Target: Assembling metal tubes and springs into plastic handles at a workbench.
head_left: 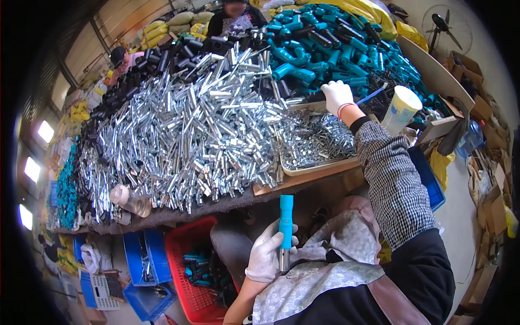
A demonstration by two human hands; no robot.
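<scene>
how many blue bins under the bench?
3: one blue bin left of the red basket, one lower down, one right of the checked sleeve. More may be hidden.

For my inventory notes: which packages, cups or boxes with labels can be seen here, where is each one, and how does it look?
Paper cup: right of the right hand, tapered, white-yellow, blue print.
Cardboard boxes: far right, brown, open.
Plastic bottle: table's front edge, lying, clear.
</scene>
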